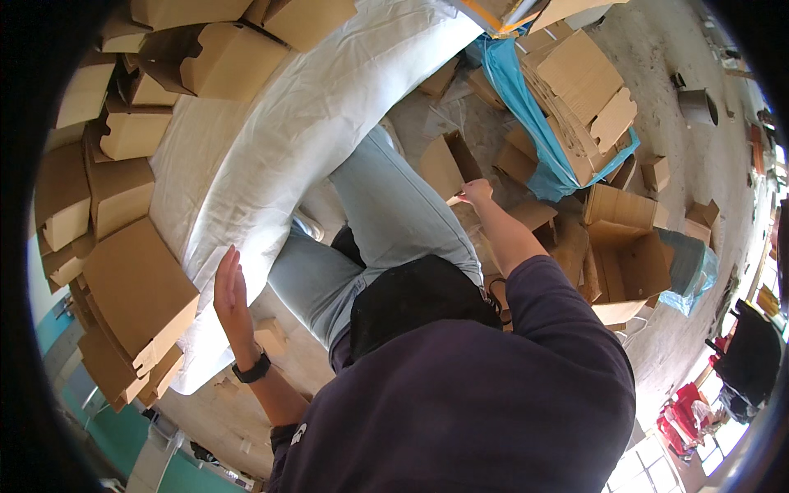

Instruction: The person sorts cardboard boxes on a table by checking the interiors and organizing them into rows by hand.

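Note:
My right hand (476, 191) is closed on the edge of a small open cardboard box (444, 167), which it holds low beside my right knee. The box is tilted, with its dark inside partly showing. My left hand (231, 300), a black watch on its wrist, holds nothing. Its fingers are stretched out straight and side by side, at the edge of a table covered with white cloth (271, 156). Nearest to that hand on the table is a brown cardboard box (140, 287) with a broad flat face.
Several open cardboard boxes (234, 62) crowd the table's far and left sides. On the floor to my right, flattened cardboard (579, 78) sits in a blue plastic bag (514, 82). An open carton (629, 263) stands nearer. A grey cylinder (698, 106) lies farther right.

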Action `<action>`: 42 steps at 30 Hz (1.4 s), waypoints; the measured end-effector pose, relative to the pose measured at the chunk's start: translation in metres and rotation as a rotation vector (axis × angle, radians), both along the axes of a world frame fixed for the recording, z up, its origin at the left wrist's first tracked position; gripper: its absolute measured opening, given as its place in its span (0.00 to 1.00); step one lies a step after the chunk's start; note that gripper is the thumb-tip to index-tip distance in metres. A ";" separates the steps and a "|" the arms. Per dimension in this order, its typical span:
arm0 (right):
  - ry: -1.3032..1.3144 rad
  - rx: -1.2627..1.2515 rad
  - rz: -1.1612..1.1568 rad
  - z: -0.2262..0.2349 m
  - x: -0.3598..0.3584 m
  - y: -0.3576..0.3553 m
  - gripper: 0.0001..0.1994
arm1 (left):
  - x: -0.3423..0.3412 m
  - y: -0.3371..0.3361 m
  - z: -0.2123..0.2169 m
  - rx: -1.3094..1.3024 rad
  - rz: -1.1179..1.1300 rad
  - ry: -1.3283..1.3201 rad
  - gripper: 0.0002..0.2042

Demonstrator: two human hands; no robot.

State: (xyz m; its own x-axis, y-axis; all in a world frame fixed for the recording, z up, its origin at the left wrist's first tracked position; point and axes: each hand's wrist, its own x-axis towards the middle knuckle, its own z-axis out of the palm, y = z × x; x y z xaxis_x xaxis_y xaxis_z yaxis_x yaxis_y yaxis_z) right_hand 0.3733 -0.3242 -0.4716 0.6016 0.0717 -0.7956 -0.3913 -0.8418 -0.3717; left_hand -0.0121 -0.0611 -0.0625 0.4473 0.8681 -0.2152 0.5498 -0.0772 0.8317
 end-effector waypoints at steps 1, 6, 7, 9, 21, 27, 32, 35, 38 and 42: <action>-0.026 0.000 0.015 -0.017 -0.004 0.000 0.08 | -0.001 0.001 0.000 -0.001 0.009 -0.018 0.17; -0.395 -0.088 0.080 -0.004 0.004 0.031 0.09 | 0.008 -0.001 0.003 -0.010 0.015 -0.030 0.17; -0.445 -0.041 0.078 -0.006 0.001 0.029 0.09 | 0.013 -0.002 0.004 -0.017 0.012 -0.025 0.17; -0.504 0.038 0.168 -0.005 -0.008 0.014 0.09 | 0.021 -0.001 0.006 -0.003 0.004 0.004 0.17; -0.698 -0.230 -0.059 0.118 -0.098 -0.147 0.18 | 0.033 -0.005 -0.002 -0.037 -0.056 -0.068 0.18; -0.100 0.111 -0.641 -0.025 -0.040 -0.254 0.22 | 0.001 -0.002 -0.012 -0.075 -0.030 -0.174 0.19; 0.134 0.146 -0.780 0.017 -0.041 -0.193 0.09 | 0.001 -0.006 -0.003 0.084 -0.019 -0.144 0.18; 0.095 0.023 -0.535 0.046 -0.030 -0.189 0.07 | -0.001 -0.007 -0.006 0.102 0.034 -0.172 0.17; -0.024 -0.217 -0.028 0.090 -0.021 -0.172 0.08 | -0.005 -0.012 -0.004 0.105 0.103 -0.192 0.17; -0.323 -0.473 0.608 0.182 -0.035 -0.117 0.11 | -0.013 -0.006 -0.016 0.137 0.133 -0.223 0.18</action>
